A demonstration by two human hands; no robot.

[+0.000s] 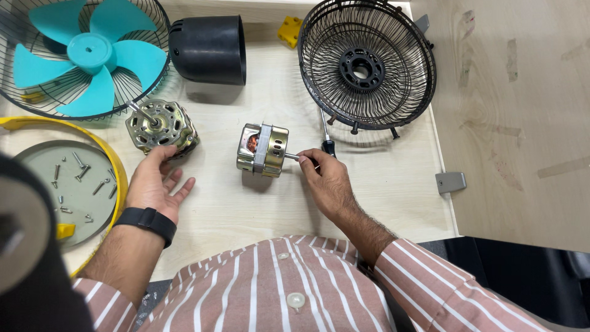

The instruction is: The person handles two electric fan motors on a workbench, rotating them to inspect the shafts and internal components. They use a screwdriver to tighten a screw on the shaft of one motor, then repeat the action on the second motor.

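Near the middle of the desk (pixel 369 184) lies the squat brass-coloured steel motor (pixel 263 149) on its side. Our right hand (pixel 329 181) pinches its thin shaft (pixel 292 157) between the fingers; our left hand (pixel 157 181) rests fingers spread beside a 2nd motor (pixel 163 126). It looks heavy and rigid (the shaft likely slippery); gripping the casing seems safer.

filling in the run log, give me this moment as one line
left hand: open, touching winding motor | right hand: pinching shaft of banded motor | screwdriver beside | screws in tray
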